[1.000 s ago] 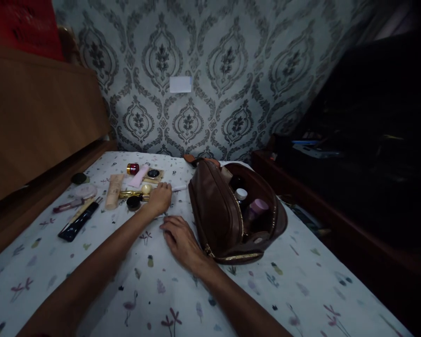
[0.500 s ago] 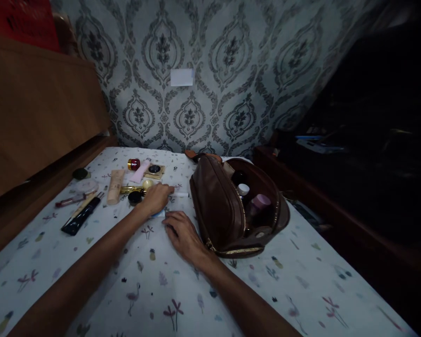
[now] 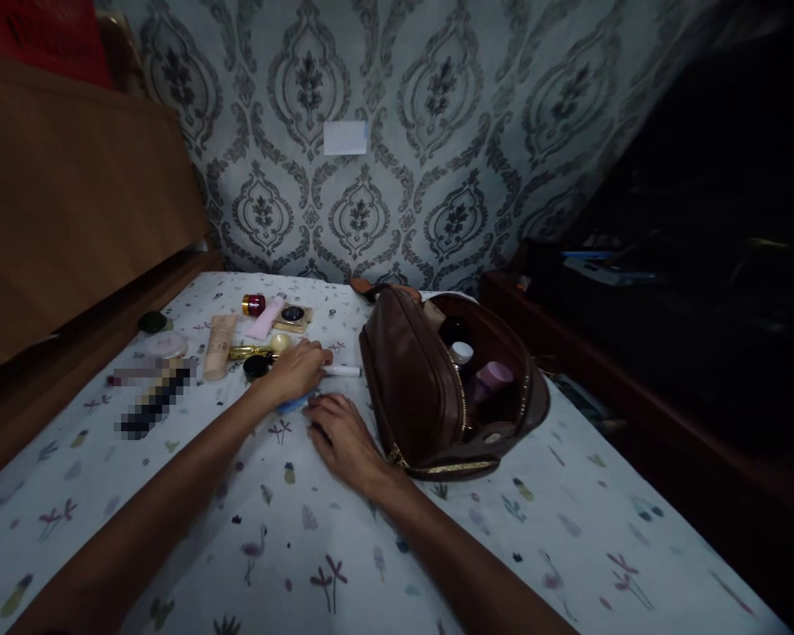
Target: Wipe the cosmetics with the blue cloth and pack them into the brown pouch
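My left hand [image 3: 296, 370] is low over the sheet with its fingers closed at the near end of a slim white tube [image 3: 342, 371], which points right toward the bag. Just below it lies a flat blue-and-white item [image 3: 293, 405], partly hidden by my hands. My right hand [image 3: 342, 434] rests on the cloth with its fingers loosely bent and apart, fingertips beside the blue item. Left of my left hand are a black round jar [image 3: 257, 367], a gold tube [image 3: 248, 352] and a cream-coloured round item [image 3: 280, 343]. A brown zip bag [image 3: 410, 388] stands unzipped at the right.
Inside the bag are a white-capped bottle [image 3: 461, 353] and a pink-capped container [image 3: 493, 377]. Farther left lie a beige tube [image 3: 220, 347], a pink tube [image 3: 265, 319], a red jar [image 3: 253, 305] and a compact [image 3: 292, 315]. A wooden board [image 3: 79, 185] borders the left side.
The white tube has shifted slightly right and shows a little more beyond my left fingers. More blue of the flat item shows between my hands. The view has moved slightly.
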A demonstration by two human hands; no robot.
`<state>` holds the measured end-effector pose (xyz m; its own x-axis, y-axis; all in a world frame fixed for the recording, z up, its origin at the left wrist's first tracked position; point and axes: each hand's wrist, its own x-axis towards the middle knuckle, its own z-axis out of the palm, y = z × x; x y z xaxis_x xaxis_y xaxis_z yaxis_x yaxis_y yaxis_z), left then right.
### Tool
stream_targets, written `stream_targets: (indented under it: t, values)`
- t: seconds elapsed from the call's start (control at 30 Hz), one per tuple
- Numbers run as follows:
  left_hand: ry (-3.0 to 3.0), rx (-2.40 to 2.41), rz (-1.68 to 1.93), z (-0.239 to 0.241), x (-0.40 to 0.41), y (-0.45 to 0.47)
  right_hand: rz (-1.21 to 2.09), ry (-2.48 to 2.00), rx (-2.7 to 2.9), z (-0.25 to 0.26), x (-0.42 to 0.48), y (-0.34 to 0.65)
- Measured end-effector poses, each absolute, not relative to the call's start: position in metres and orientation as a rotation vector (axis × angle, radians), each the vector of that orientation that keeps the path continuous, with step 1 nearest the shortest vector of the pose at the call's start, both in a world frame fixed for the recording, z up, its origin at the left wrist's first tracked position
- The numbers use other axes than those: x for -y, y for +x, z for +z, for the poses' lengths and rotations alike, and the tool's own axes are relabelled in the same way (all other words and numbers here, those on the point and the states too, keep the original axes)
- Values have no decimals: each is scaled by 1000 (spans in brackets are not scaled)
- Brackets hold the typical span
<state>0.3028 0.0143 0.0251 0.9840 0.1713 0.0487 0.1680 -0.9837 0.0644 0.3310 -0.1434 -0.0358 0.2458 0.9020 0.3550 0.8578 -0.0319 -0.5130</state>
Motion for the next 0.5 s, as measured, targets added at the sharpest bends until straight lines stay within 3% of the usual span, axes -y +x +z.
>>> stream_targets:
  t: [0.17, 0.33, 0.5]
  values:
    - [3120, -270, 31, 35, -3, 302, 70, -2038, 1756, -26, 134, 314]
    - [3147, -261, 18, 35, 0, 305, 63, -1867, 1918, -27, 123, 306]
    - [3142, -218, 20, 32, 0, 293, -12, -1741, 1664, -32, 137, 313]
